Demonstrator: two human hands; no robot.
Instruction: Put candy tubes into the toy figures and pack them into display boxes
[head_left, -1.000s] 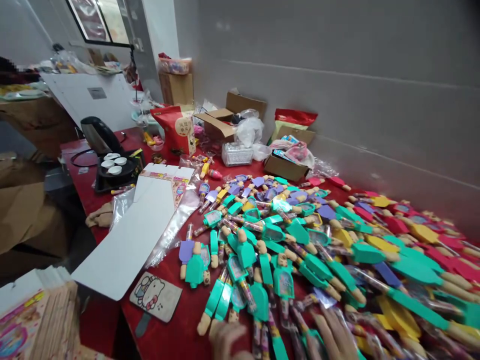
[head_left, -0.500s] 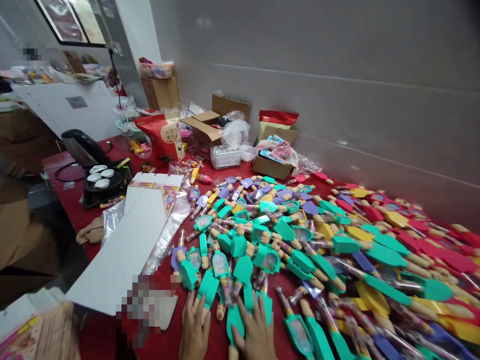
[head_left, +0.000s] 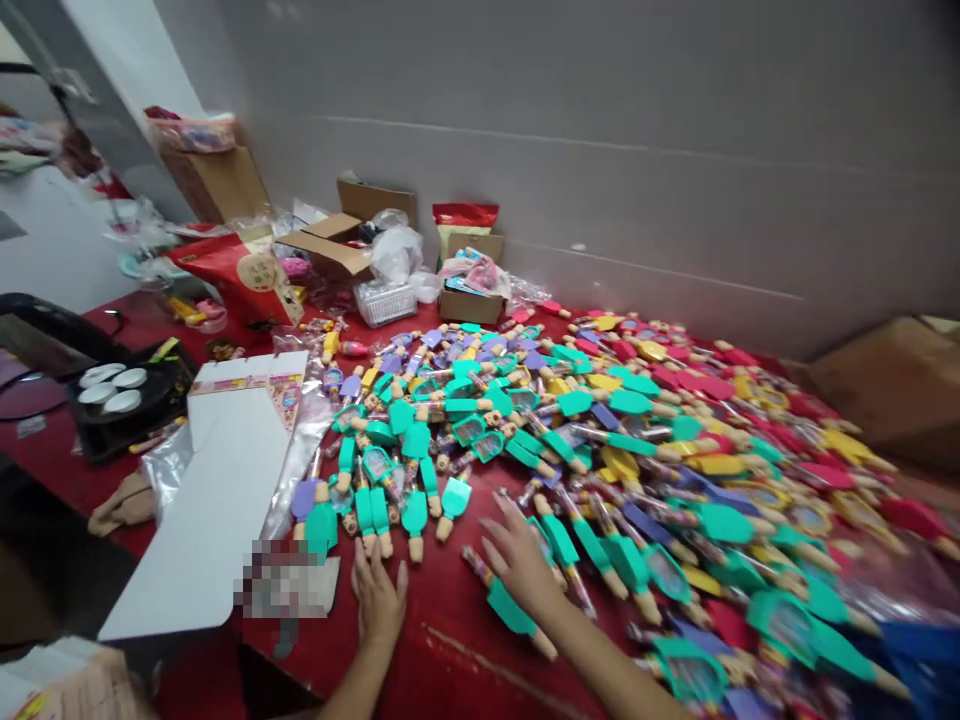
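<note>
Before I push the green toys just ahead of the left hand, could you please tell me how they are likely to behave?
The green toys are probably stiff, given their crisp, flat-sided shapes. Those broad sides suggest sliding on the red table rather than rolling. Lying close together by the left hand, they would probably nudge one another.
</note>
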